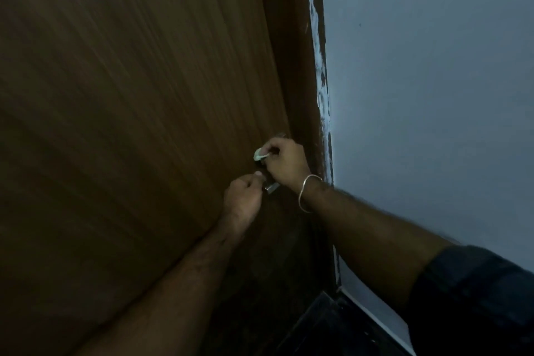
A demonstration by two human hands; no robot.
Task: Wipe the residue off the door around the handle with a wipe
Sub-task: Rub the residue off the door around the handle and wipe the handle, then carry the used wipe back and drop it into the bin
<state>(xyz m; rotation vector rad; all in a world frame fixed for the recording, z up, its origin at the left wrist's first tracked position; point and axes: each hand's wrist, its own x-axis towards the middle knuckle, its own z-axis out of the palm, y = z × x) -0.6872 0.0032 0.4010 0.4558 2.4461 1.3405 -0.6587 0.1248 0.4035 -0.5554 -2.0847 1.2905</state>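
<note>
A brown wooden door (pixel 130 95) fills the left of the head view. Its metal handle (pixel 271 187) sits near the door's right edge, mostly hidden behind both hands. My right hand (pixel 284 163), with a metal bangle on the wrist, pinches a small crumpled white wipe (pixel 260 154) against the door just above the handle. My left hand (pixel 244 198) is below it, fingers curled round the lower part of the handle.
The dark door frame (pixel 300 81) runs down the right of the door, edged with rough white paint. A pale blue-grey wall (pixel 433 95) stands to the right. Dark floor (pixel 318 326) shows at the bottom.
</note>
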